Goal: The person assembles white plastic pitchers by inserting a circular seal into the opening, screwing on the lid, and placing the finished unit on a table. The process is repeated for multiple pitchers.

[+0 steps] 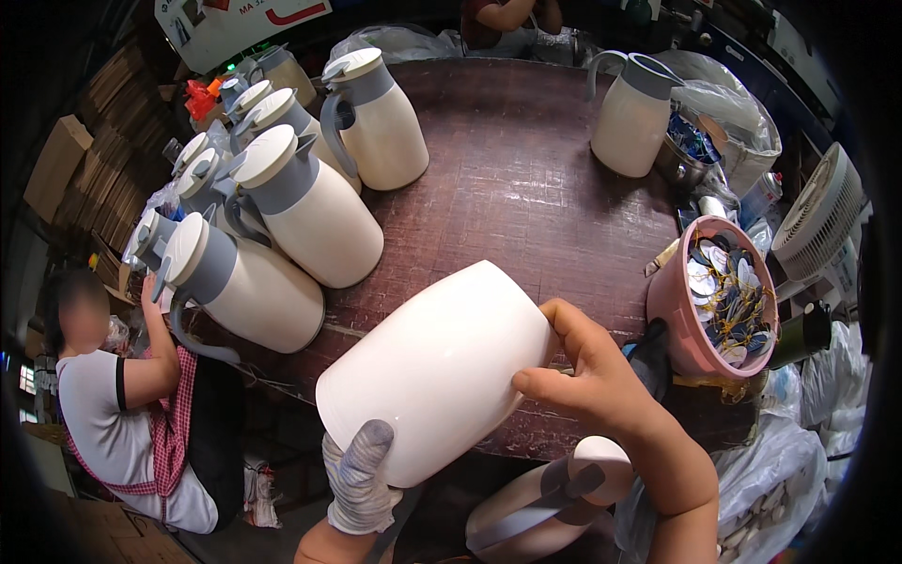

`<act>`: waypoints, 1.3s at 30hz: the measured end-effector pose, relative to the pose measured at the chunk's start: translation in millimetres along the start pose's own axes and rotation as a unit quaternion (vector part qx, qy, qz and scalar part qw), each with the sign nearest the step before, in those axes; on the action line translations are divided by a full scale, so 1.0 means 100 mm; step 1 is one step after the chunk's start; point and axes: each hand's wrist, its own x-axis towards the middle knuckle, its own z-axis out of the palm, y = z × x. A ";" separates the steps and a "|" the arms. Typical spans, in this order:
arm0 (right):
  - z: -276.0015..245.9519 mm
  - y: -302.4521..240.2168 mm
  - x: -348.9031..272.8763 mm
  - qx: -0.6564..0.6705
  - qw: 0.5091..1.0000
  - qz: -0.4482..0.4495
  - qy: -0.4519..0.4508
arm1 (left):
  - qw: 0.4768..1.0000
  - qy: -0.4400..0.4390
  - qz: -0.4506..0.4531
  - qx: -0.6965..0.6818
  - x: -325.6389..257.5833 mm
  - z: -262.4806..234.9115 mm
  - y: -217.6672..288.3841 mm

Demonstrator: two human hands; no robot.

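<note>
A cream-white jug body (437, 362), smooth and without lid or handle in sight, is tilted in front of me over the near table edge. My left hand (360, 477), in a whitish glove, holds its lower left end, the thumb on the near side and the other fingers hidden beneath. My bare right hand (590, 365) grips its right end with the thumb in front and fingers behind. Just below stands a white and grey vacuum jug (531, 517), seen from above. A finished-looking jug (310, 221) with grey collar and handle stands beyond the held body.
Several similar jugs (385, 132) crowd the left of the dark brown table (498, 179). A lidless jug (631, 122) stands far right. A pink bucket (672, 310) of round tags with yellow strings sits right, near a fan (822, 211). A co-worker (141, 423) sits at left.
</note>
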 end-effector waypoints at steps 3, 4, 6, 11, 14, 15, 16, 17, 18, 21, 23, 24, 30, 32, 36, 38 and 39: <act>0.01 -0.06 -0.01 0.003 1.000 0.010 0.001 | 1.000 -0.001 -0.003 0.003 0.01 -0.02 -0.01; 0.01 -0.06 -0.01 0.002 1.000 0.015 0.000 | 1.000 0.000 -0.004 0.006 0.00 -0.02 -0.01; 0.01 -0.07 -0.01 0.000 1.000 0.026 0.000 | 1.000 0.002 -0.008 0.012 -0.01 0.00 0.01; 0.02 -0.07 -0.02 0.002 1.000 0.012 0.005 | 0.999 0.013 -0.042 0.001 -0.04 0.07 0.09; 0.03 -0.09 -0.03 0.004 1.000 0.024 0.000 | 1.000 0.003 -0.011 0.005 -0.03 0.02 0.03; 0.02 -0.09 -0.03 0.006 1.000 0.027 -0.002 | 1.000 -0.002 0.005 0.007 -0.03 0.00 0.02; 0.02 -0.08 -0.03 0.002 1.000 0.015 -0.001 | 1.000 -0.004 0.005 0.004 -0.03 0.01 0.02; 0.01 -0.05 -0.03 -0.001 1.000 0.003 -0.001 | 1.000 -0.006 0.006 0.002 -0.03 0.01 0.02; 0.01 -0.04 -0.03 -0.005 1.000 -0.009 0.000 | 1.000 -0.009 0.006 -0.001 -0.02 0.02 0.03; 0.02 -0.08 -0.04 -0.022 1.000 0.015 0.000 | 1.000 -0.029 0.007 0.000 0.00 -0.01 0.02; 0.02 -0.06 -0.04 -0.014 1.000 0.012 0.000 | 0.999 -0.033 0.003 -0.007 -0.01 0.01 0.04; 0.02 -0.06 -0.03 -0.011 1.000 0.011 0.000 | 1.000 -0.024 0.004 -0.004 -0.02 0.03 0.05; 0.04 -0.08 -0.03 -0.017 1.000 0.017 0.000 | 0.999 0.028 -0.004 0.018 -0.06 0.03 0.04; 0.02 -0.07 -0.02 -0.023 1.000 0.011 0.001 | 0.999 0.028 -0.004 0.019 -0.06 0.03 0.03; 0.02 -0.06 -0.02 -0.026 1.000 -0.003 0.008 | 1.000 -0.010 -0.009 -0.007 -0.03 0.04 0.07; 0.01 -0.06 -0.02 -0.056 0.998 0.000 0.008 | 1.000 -0.017 -0.011 -0.013 -0.02 0.04 0.07; 0.00 -0.06 -0.02 -0.071 0.997 0.001 0.008 | 1.000 -0.017 -0.011 -0.013 -0.02 0.04 0.06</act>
